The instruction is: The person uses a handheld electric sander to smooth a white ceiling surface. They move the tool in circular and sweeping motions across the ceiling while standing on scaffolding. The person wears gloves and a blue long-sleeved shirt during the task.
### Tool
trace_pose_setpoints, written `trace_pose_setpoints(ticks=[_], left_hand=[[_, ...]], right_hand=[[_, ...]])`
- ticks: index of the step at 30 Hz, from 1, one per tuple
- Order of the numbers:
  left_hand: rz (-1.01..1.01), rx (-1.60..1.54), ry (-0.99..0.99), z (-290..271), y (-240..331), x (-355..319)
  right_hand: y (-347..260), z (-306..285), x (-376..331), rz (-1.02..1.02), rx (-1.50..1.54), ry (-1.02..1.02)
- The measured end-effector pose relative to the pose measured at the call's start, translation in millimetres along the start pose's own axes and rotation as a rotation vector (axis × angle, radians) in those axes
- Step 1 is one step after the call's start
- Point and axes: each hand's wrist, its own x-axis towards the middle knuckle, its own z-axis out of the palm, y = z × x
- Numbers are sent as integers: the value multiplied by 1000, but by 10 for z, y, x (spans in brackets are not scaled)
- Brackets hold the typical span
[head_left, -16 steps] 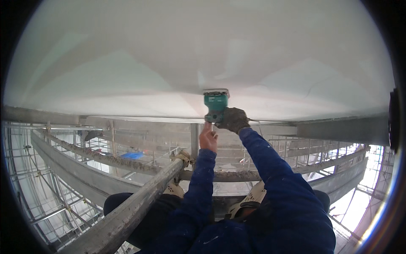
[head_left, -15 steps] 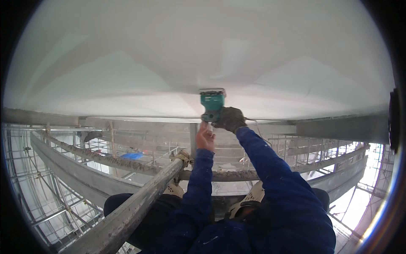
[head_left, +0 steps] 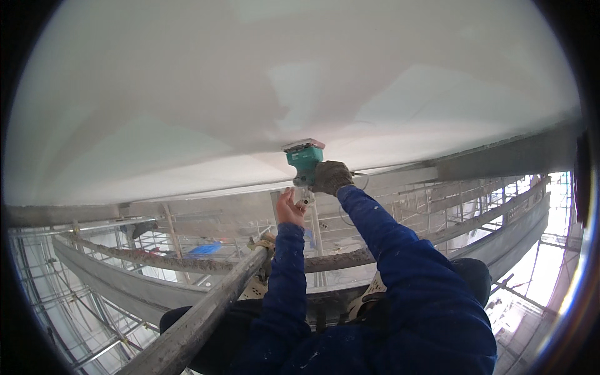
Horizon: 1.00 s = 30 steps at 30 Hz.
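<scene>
A green electric sander with a flat rectangular pad is held up against a smooth, pale overhead surface. My right hand, in a dark work glove, is wrapped round its body. Just below the tool is my bare left hand, fingers curled upward. A small pale, round-ended piece shows by its thumb; what it is I cannot make out. The sander's pad is tilted, its right part nearer the surface.
A thick grey pole slants up from the lower left to a wrapped joint. Scaffold tubes and grey boards curve round below. A thin cord hangs near my right wrist. A blue sheet lies further down.
The view has tilted. The sander and my right hand have shifted slightly left and lower in the picture. My left hand has come a little away from the sander's lower end.
</scene>
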Motion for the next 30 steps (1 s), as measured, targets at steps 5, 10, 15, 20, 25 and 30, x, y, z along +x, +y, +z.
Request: trace_pose_setpoints(ticks=[5, 10, 15, 20, 25, 30], left_hand=[[36, 117, 18, -108, 312, -33], [161, 253, -36, -118, 895, -39], [344, 586, -152, -32, 1624, -288], [667, 1278, -299, 668, 2262, -1118], [851, 1634, -371, 1581, 2565, -2766], [1527, 1750, -302, 1089, 2848, -4315]], right_hand=[[79, 103, 110, 29, -42, 23], [68, 147, 223, 21, -91, -23], [-16, 92, 233, 50, -113, -62], [-98, -152, -25, 19, -112, 27], [-308, -359, -149, -31, -53, 47], [-710, -300, 2, -154, -13, 99]])
